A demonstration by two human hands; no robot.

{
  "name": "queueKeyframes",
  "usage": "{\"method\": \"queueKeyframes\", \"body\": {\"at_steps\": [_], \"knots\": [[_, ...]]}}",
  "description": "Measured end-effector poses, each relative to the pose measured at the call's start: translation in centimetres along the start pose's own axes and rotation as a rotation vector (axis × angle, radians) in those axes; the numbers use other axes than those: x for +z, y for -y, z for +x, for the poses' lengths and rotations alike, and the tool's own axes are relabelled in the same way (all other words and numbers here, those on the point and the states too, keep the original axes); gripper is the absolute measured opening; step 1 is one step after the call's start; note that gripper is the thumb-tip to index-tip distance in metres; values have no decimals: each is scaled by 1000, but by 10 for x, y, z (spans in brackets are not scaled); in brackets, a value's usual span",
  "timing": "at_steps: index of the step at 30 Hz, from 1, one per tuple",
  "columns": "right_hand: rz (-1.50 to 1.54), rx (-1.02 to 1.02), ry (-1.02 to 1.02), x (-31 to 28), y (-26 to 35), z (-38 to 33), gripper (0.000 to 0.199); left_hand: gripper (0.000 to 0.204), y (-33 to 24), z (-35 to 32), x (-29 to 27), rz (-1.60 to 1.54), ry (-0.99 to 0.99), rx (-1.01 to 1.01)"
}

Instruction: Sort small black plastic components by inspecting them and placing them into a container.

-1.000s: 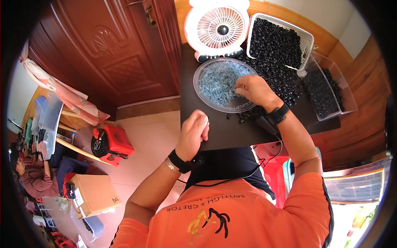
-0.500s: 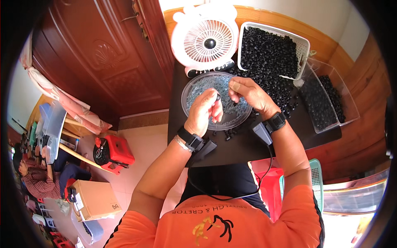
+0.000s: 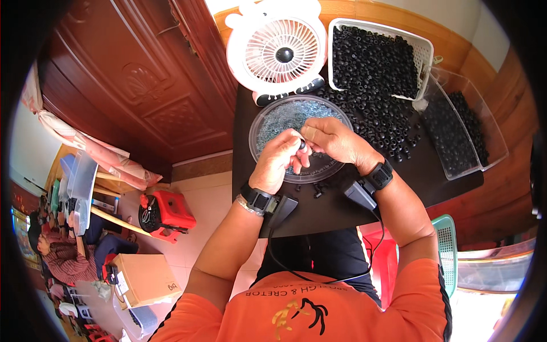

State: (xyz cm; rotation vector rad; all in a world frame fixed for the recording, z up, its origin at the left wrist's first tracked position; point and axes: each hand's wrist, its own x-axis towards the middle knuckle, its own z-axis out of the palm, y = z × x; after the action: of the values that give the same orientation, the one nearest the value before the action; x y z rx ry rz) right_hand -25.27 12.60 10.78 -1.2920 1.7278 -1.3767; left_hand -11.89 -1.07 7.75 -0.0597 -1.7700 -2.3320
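Note:
Above a round clear tub point(image 3: 254, 117) on the dark table, my two hands meet. My left hand point(image 3: 277, 157) pinches a small black ring-shaped part point(image 3: 301, 144) between thumb and fingers. Against that part, my right hand point(image 3: 333, 139) has its thumb and fingertips pressed together; whatever they hold is too small or hidden to make out. Many small shiny bluish pieces point(image 3: 296, 114) fill the tub beneath the hands. Beyond and to the right of it, loose black parts point(image 3: 379, 111) spread over the table.
A white fan point(image 3: 276, 51) stands behind the tub. At the back right, a white basket point(image 3: 430, 57) lies tipped, spilling black parts. To its right is a clear bin point(image 3: 484, 137). Wrist devices with cables run down my arms. Left, a person point(image 3: 68, 256) sits near a red stool point(image 3: 176, 211).
My right hand has come down and left to meet my left hand at the black part. The view has shifted slightly.

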Motion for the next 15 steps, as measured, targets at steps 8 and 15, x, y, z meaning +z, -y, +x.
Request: {"method": "queueKeyframes", "body": {"at_steps": [8, 15], "knots": [[-155, -68, -81, 1, 8, -1, 33, 30, 0, -2, -2, -251, -11, 5], [-137, -125, -59, 5, 16, -10, 31, 27, -1, -8, 3, -190, 27, -94]]}}
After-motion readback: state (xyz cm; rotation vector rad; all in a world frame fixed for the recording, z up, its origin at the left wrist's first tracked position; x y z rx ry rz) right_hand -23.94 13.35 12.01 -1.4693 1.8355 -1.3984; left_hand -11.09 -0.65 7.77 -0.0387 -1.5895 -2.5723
